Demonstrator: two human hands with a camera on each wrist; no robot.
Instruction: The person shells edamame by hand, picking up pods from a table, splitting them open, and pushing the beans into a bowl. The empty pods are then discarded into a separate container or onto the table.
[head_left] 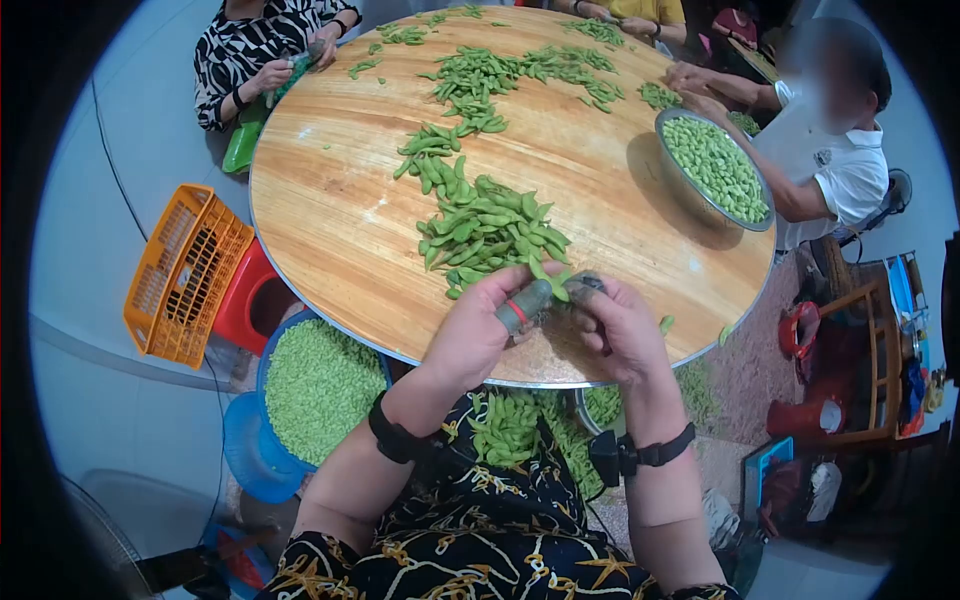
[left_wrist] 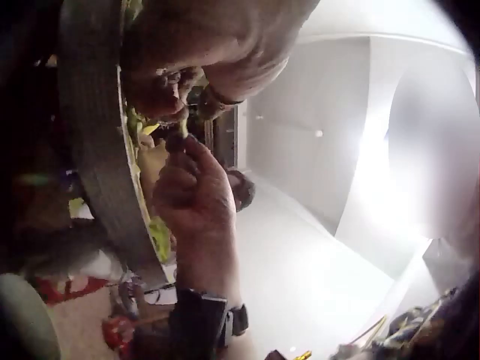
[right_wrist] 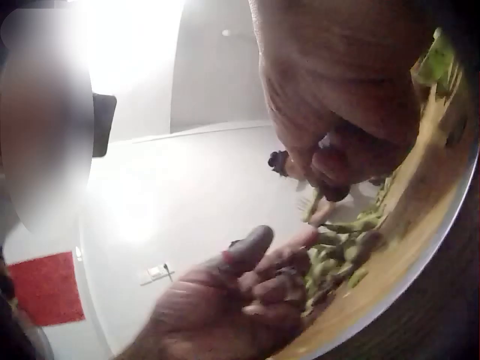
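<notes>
Head view: left hand (head_left: 470,335), right hand (head_left: 622,330) pinch one pod (head_left: 553,285); one bowl (head_left: 668,165) on table (head_left: 330,220).

pod (head_left: 556,287) half hidden by right hand (head_left: 620,325) — bowl (head_left: 580,408) mostly behind table (head_left: 330,230) edge.

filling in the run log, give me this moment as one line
left hand: pinches pod | right hand: pinches same pod | pod pile: just ahead on table
</notes>
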